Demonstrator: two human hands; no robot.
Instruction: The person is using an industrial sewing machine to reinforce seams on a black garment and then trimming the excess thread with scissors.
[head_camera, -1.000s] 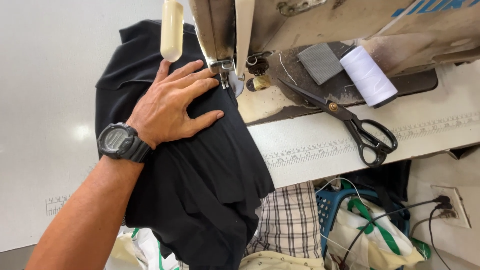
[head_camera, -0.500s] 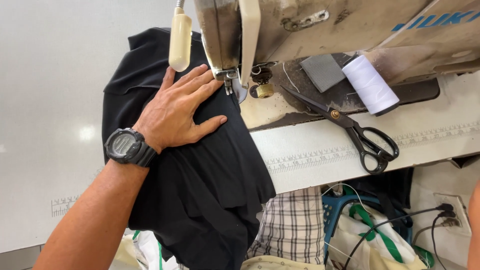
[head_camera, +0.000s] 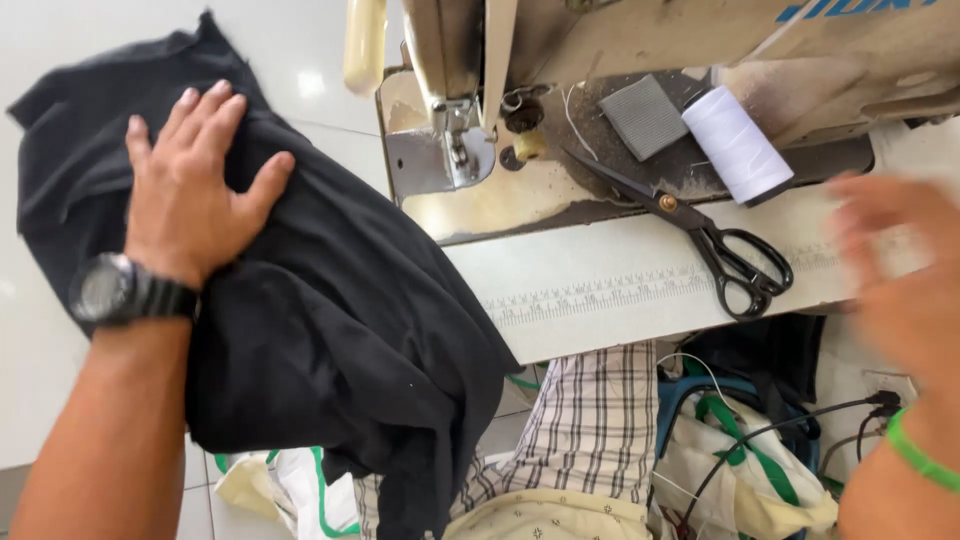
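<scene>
Fabric handling away from the needle looks like the step in hand: the black cloth (head_camera: 330, 310) lies bunched on the left of the white table (head_camera: 620, 290), draping over its near edge, well clear of the sewing machine (head_camera: 470, 120) at the far side. The left hand (head_camera: 195, 190) rests flat on the cloth's far part, fingers spread and pressing down, gripping nothing. The right hand (head_camera: 900, 270) hovers blurred at the right, just beside the black scissors (head_camera: 735, 260) and near the white thread spool (head_camera: 737, 145); it seems open and empty, though the blur leaves that uncertain. A likely next move calls for a sure grasp at the right while the left palm pins the cloth.
</scene>
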